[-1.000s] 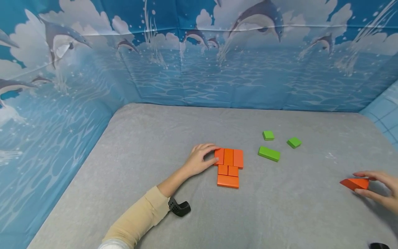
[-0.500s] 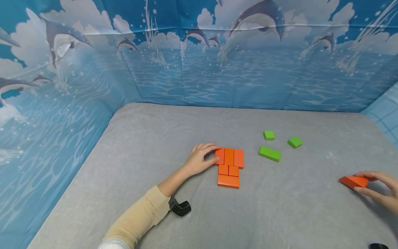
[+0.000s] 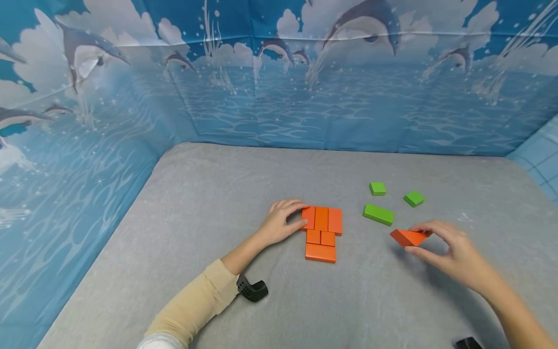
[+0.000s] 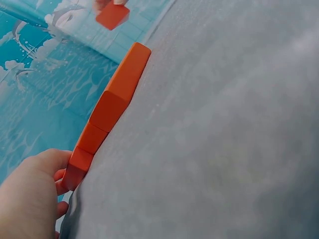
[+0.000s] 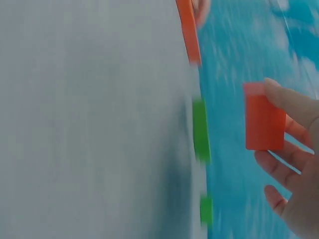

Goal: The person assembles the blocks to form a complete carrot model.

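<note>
Flat on the grey cloth lies a group of orange blocks (image 3: 321, 219), three side by side at the back, two small ones below them and a wide one nearest. My left hand (image 3: 279, 224) holds the outer left block (image 3: 308, 218) of the back row, thumb and fingers at its edge. In the left wrist view that hand (image 4: 35, 186) grips the end of the row. Between thumb and fingers my right hand (image 3: 453, 249) pinches an orange triangular block (image 3: 409, 237), raised above the cloth with a shadow below. The right wrist view shows this block's rectangular side (image 5: 265, 122).
Behind the raised block lie a long green block (image 3: 378, 214) and two small green blocks, one at the left (image 3: 377, 188) and one at the right (image 3: 414, 198). A blue dolphin-print curtain (image 3: 279, 111) bounds the grey cloth (image 3: 218, 179) at the back and sides.
My right hand has carried the orange triangular block leftward from the far right, close to the long green block. My left hand stays at the orange group.
</note>
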Motion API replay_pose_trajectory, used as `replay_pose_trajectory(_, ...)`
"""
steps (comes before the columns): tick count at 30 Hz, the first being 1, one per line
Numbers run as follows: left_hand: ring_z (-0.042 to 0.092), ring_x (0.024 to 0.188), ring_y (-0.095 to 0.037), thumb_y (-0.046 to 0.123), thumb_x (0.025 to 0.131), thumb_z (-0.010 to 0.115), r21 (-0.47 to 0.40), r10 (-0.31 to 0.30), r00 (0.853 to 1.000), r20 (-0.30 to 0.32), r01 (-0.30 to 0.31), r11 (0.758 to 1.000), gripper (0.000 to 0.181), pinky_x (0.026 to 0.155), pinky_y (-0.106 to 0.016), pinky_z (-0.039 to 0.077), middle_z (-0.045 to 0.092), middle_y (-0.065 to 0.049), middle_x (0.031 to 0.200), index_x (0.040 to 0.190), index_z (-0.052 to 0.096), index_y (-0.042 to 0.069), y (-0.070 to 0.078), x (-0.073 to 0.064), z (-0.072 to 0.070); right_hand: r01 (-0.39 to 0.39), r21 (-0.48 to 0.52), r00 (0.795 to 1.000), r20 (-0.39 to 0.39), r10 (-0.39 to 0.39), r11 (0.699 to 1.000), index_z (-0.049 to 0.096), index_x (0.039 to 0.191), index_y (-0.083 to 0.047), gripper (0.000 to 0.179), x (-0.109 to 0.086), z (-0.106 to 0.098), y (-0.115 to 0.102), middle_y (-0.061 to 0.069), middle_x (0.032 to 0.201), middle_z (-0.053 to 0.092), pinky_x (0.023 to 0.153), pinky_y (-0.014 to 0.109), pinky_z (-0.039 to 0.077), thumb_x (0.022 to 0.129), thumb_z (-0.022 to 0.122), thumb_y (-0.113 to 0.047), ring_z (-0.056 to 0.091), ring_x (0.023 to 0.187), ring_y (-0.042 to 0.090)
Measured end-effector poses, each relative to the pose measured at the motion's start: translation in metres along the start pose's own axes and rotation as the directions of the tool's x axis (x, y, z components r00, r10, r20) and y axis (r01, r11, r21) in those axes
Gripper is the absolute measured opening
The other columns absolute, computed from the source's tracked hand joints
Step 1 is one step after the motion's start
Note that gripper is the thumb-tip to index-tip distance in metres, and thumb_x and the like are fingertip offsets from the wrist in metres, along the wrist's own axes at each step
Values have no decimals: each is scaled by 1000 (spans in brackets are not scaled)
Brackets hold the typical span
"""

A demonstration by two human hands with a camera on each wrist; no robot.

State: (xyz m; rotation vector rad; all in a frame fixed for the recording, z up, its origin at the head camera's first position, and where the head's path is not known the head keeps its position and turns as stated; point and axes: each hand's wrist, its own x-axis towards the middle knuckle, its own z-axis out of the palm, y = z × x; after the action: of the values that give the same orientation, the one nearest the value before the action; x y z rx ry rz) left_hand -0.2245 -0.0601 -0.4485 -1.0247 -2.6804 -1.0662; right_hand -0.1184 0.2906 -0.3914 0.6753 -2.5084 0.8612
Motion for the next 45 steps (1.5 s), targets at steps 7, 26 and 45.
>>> replay_pose_trajectory(7, 42, 121, -21, 30, 88, 59, 1, 1, 1000, 4, -1, 1000, 40, 103, -47, 22, 52, -4, 128, 125, 56, 15, 0, 0, 0, 7, 72, 998, 54, -11, 997, 64, 97, -13, 42, 18, 43, -45, -6, 91, 61, 78, 31, 33, 59, 83, -8, 50, 82, 3)
replay_pose_trajectory(26, 42, 121, -22, 30, 88, 59, 12, -11, 1000, 4, 11, 1000, 40, 104, -47, 21, 52, -4, 128, 126, 56, 16, 0, 0, 0, 110, 2, 987, 114, -109, 994, 61, 90, -19, 38, 19, 108, -89, -10, 89, 61, 80, 37, 37, 62, 82, -34, 54, 87, 10)
replay_pose_trajectory(45, 43, 121, -22, 30, 88, 60, 5, -9, 1000, -1, 9, 1000, 40, 104, -48, 21, 53, -3, 128, 125, 56, 16, 1, 0, -1, 102, -33, 988, 116, -97, 994, 61, 90, -19, 38, 18, 122, -88, -10, 87, 55, 76, 36, 35, 62, 82, -34, 54, 90, 15)
